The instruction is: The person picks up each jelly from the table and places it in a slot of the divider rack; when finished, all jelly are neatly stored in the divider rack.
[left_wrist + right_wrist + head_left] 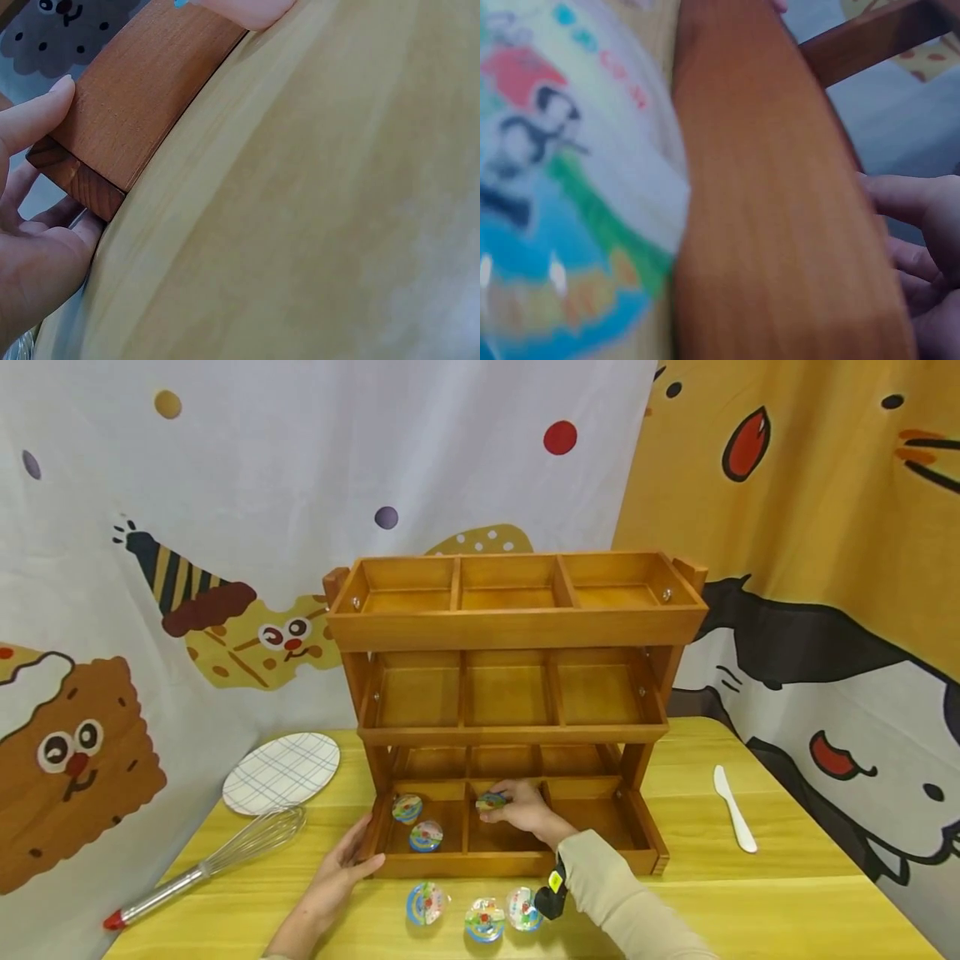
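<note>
A three-tier wooden rack (517, 628) with divided trays stands on the table. My left hand (335, 870) holds the front left corner of its bottom tray (495, 865); in the left wrist view the thumb lies on the front board (142, 82) and the fingers reach round the end. Inside the bottom tray's middle compartment, my right hand (525, 812) pinches a small jelly cup (490, 801) with a colourful printed lid. Two similar jelly cups, one farther back (407, 808) and one nearer (426, 836), sit in the left compartment. The front board hides part of the right hand in the right wrist view.
Three more jelly cups, a left one (425, 903), a middle one (484, 920) and a right one (523, 909), stand before the rack. At left lie a whisk (247, 843) and a checked plate (282, 772). A white knife (735, 810) lies at right. Printed curtains hang behind.
</note>
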Action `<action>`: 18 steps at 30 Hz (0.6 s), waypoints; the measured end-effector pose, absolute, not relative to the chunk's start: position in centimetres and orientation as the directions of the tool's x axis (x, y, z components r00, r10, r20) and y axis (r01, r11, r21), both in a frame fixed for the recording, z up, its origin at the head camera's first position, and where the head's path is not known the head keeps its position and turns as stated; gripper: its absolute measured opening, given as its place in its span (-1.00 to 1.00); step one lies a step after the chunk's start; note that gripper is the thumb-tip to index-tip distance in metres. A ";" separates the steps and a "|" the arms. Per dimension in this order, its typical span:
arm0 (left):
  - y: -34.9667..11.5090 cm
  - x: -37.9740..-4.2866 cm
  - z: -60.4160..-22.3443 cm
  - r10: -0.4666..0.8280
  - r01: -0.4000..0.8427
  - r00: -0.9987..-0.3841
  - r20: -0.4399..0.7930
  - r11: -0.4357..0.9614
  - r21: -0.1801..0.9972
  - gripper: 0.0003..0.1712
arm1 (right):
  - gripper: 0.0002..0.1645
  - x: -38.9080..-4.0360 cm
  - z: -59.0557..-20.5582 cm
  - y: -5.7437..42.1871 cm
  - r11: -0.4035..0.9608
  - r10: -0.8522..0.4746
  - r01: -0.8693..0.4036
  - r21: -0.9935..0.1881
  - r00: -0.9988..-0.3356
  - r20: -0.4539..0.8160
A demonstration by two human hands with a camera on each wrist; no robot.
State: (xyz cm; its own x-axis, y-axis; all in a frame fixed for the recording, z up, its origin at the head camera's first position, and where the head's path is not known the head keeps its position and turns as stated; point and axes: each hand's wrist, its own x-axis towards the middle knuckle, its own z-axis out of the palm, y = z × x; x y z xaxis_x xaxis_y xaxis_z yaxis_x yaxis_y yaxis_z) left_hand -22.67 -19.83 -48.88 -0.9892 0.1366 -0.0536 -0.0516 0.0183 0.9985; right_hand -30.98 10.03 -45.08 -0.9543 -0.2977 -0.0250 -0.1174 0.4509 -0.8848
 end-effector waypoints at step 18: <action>-20.0 -22.7 -49.0 0.144 -0.045 -0.988 -0.051 0.046 0.998 -0.12 | -0.40 -31.7 -46.4 9.4 0.452 -0.282 -0.150 -0.879 -0.959 0.019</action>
State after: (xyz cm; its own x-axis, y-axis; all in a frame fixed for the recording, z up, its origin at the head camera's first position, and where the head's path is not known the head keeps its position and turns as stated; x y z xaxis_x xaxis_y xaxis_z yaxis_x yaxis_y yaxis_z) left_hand -22.70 -19.98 -49.03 -0.9882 0.1441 -0.0510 -0.0447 0.0463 0.9979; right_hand -31.71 9.41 -46.40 -0.9592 -0.2822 0.0185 -0.1500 0.4522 -0.8792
